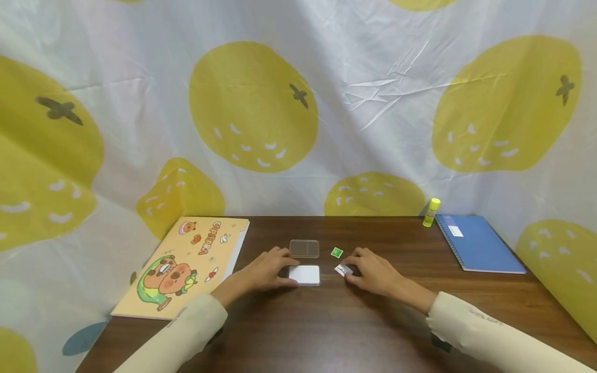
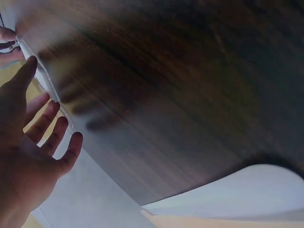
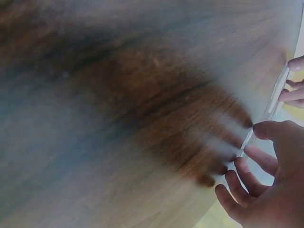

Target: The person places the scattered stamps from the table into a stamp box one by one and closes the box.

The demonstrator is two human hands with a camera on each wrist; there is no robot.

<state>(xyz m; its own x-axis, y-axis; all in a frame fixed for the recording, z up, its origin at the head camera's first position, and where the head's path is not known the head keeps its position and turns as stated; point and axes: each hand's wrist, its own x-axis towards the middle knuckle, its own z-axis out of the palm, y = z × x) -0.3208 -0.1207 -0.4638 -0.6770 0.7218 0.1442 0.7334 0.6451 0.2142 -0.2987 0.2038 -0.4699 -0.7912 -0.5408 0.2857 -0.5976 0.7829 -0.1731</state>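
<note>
My left hand (image 1: pixel 268 269) lies at the left side of a small flat clear case with a white top surface (image 1: pixel 305 275), holding it between thumb and fingers on the table. In the left wrist view, the thumb and fingertips meet the case's thin edge. My right hand (image 1: pixel 375 272) pinches a small pale square card with red and dark print (image 1: pixel 342 270) by its right side, low over the table; its print is too small to read. Beyond the white-topped case lies a transparent rectangular lid (image 1: pixel 304 248). A small green square with a white border (image 1: pixel 337 252) lies between lid and right hand.
A cream capybara-print folder (image 1: pixel 186 264) lies at the left of the dark wooden table (image 1: pixel 326 331). At the back right, a yellow glue stick (image 1: pixel 431 212) stands beside a blue spiral notebook (image 1: pixel 480 243). A lemon-print curtain (image 1: pixel 364 140) hangs behind and along both sides.
</note>
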